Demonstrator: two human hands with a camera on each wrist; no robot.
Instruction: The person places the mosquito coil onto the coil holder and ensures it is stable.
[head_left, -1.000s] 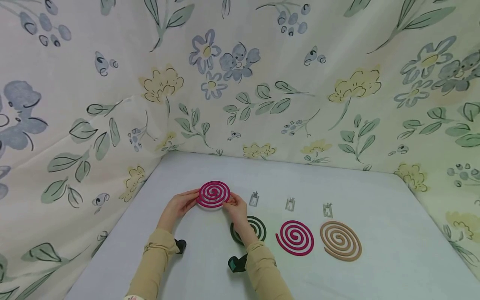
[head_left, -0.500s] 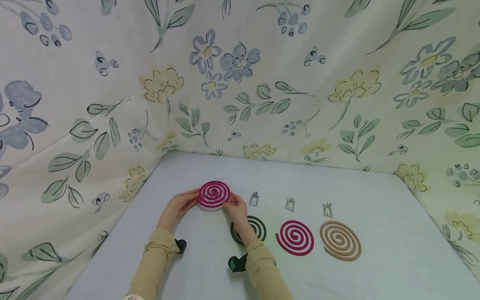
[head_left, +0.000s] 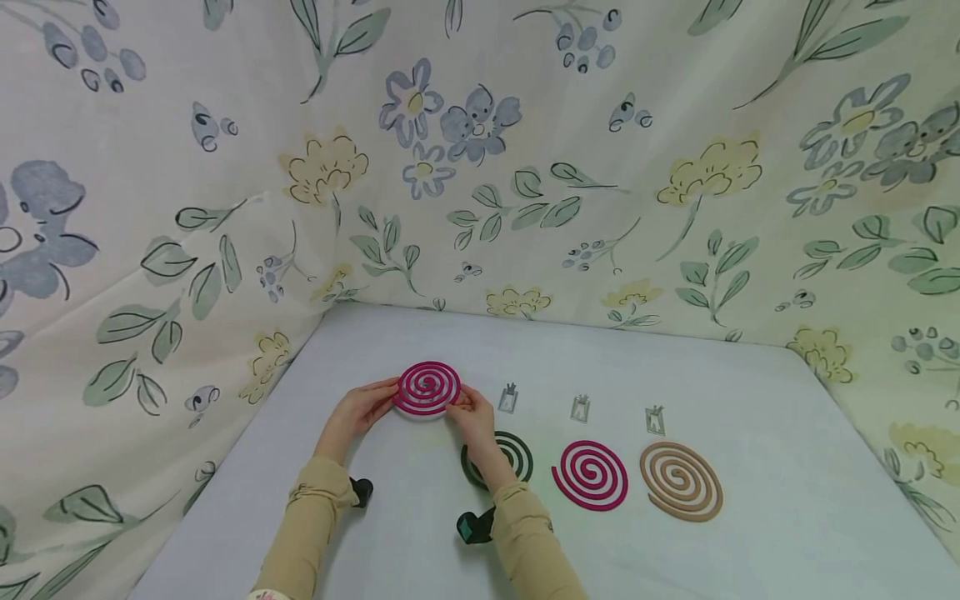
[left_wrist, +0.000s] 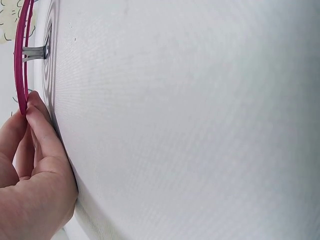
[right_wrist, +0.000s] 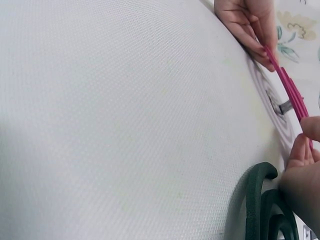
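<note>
The pink coil (head_left: 427, 388) sits raised on a metal stand (left_wrist: 36, 51) above the tabletop (head_left: 750, 533). The left hand (head_left: 358, 413) pinches its left edge; the right hand (head_left: 472, 417) pinches its right edge.

Magenta spiral coil (head_left: 427, 388) left of centre, dark green spiral coil (head_left: 513, 455), magenta flat spiral coil (head_left: 591, 475), tan spiral coil (head_left: 681, 481), cream floral-print cloth backdrop (head_left: 525, 167), beige sleeves (head_left: 307, 525)
</note>
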